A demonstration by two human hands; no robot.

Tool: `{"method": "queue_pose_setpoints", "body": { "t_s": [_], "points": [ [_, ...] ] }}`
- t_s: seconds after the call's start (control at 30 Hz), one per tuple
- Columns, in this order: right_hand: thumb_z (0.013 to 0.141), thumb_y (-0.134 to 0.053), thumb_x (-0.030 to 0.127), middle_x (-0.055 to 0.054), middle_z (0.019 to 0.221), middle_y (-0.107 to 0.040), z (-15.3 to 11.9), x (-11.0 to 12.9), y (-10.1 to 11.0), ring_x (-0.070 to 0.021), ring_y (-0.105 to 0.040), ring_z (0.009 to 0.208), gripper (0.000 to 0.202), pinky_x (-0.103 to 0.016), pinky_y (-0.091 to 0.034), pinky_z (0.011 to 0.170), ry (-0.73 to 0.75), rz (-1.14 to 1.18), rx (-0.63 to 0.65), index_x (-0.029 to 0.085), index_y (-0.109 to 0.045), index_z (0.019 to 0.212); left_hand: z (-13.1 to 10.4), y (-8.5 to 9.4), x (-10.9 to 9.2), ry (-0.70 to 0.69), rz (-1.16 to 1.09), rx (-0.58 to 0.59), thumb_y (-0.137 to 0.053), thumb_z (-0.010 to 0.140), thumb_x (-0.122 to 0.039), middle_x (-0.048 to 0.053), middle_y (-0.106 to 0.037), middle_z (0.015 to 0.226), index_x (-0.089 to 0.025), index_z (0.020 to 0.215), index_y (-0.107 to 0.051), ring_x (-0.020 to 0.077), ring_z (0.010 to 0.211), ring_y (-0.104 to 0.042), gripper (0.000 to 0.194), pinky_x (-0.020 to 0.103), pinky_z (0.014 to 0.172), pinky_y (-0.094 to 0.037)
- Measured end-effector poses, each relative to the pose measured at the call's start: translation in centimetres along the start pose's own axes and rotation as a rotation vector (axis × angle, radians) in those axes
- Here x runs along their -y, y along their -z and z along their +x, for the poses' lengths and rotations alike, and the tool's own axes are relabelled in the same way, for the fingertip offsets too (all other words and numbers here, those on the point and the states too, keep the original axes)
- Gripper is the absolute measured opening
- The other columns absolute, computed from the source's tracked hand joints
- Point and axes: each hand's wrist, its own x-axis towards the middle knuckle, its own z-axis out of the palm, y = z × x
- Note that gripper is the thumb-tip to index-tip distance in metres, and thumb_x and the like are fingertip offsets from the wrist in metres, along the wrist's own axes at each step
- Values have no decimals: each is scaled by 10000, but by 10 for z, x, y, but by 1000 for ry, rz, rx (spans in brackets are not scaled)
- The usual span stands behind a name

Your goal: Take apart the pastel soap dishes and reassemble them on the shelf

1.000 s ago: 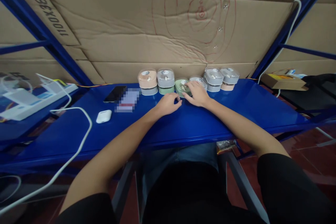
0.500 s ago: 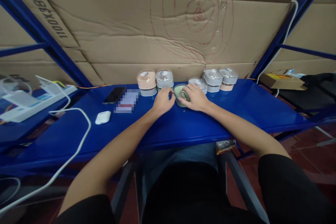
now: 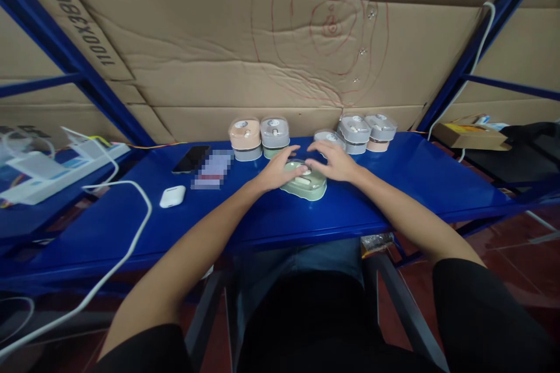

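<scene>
A green container point(image 3: 307, 186) with a clear top lies on the blue table in front of me. My left hand point(image 3: 280, 170) is over its left back side, fingers apart, the thumb at the top. From the right, my right hand point(image 3: 335, 162) reaches to its back right side, fingers spread and curved, thumb near the other thumb. Whether the fingertips touch it is hard to tell. Just behind my right hand sits a grey container point(image 3: 329, 138), partly covered by the fingers.
At the back left stand a peach-topped container point(image 3: 245, 133) and a grey-topped one point(image 3: 275, 132); at the back right, two more stacks point(image 3: 354, 128). A phone point(image 3: 191, 159), a white case point(image 3: 172, 196) and a white cable point(image 3: 146, 204) lie left.
The green container has come closer to me and now lies flatter, with its long side across. My hands have opened and spread around it.
</scene>
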Motion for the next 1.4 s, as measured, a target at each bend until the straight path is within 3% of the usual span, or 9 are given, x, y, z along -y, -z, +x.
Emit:
{"method": "queue_pose_setpoints", "body": {
  "t_s": [0.13, 0.33, 0.57, 0.73, 0.83, 0.97, 1.17, 1.27, 1.4],
  "points": [
    [1144, -446, 569, -103, 784, -752, 3, -11, 21, -268, -713, 794, 571, -392, -517, 781, -324, -230, -73, 203, -738, 816, -1, 7, -3, -6, 40, 91, -866, 827, -695, 237, -623, 1641, -193, 1602, -564, 451, 1484, -642, 972, 644, 1265, -490],
    [1169, -453, 512, -154, 871, -815, 1, -32, 28, -310, -777, 905, 564, -378, -528, 797, -544, -253, 131, 190, -764, 825, -1, 7, -10, 12, 159, 206, -996, 631, -715, 255, -555, 1708, -171, 1651, -526, 483, 1590, -536, 1248, 629, 1338, -412],
    [1165, -503, 497, -119, 962, -853, 2, -39, 16, -289, -782, 956, 458, -365, -528, 851, -514, -210, 164, 199, -757, 928, -2, 12, -9, -15, 145, 262, -1012, 633, -624, 268, -466, 1777, -173, 1727, -405, 484, 1622, -498, 1331, 620, 1349, -397],
    [1141, -496, 588, -113, 999, -844, 0, -41, 17, -280, -774, 966, 504, -404, -569, 897, -386, -82, 80, 195, -779, 1000, -2, 6, -2, 26, 107, 164, -1017, 634, -534, 287, -543, 1695, -148, 1738, -378, 491, 1569, -553, 1332, 645, 1315, -434],
    [1003, -666, 727, -151, 1318, -814, -3, -31, 14, -328, -767, 1189, 618, -481, -599, 1047, -188, 55, 140, 193, -771, 1295, -2, -1, 3, 28, 63, 95, -1041, 620, -533, 264, -622, 1607, -182, 1747, -361, 488, 1521, -602, 1362, 670, 1280, -466],
    [741, -934, 729, -196, 1567, -684, -7, -11, 2, -426, -662, 1426, 1044, -599, -554, 1187, -75, 20, 292, 219, -617, 1594, -1, -8, 5, 33, -11, 66, -1074, 593, -557, 250, -680, 1534, -205, 1750, -342, 488, 1459, -657, 1413, 702, 1254, -474],
    [848, -835, 752, -191, 1531, -713, -4, -6, 15, -397, -702, 1352, 934, -562, -562, 1160, -83, 19, 293, 199, -621, 1569, 0, -7, 4, 27, -8, 88, -1084, 568, -598, 287, -630, 1582, -168, 1758, -326, 492, 1493, -618, 1475, 693, 1270, -456],
    [935, -713, 800, -162, 1412, -783, -5, -17, 38, -374, -760, 1216, 846, -527, -595, 1067, -181, -5, 294, 204, -645, 1532, 0, -1, 2, 1, 40, 95, -1065, 600, -627, 239, -646, 1564, -194, 1728, -430, 465, 1464, -630, 1365, 645, 1264, -481],
    [966, -539, 944, -180, 1365, -820, -12, -43, 61, -413, -786, 1206, 909, -527, -606, 1048, -461, -125, 361, 213, -705, 1480, -3, 5, -4, -39, 121, 177, -937, 791, -678, 148, -685, 1452, -267, 1408, -801, 403, 1385, -676, 753, 587, 1265, -495]
  ]
}}
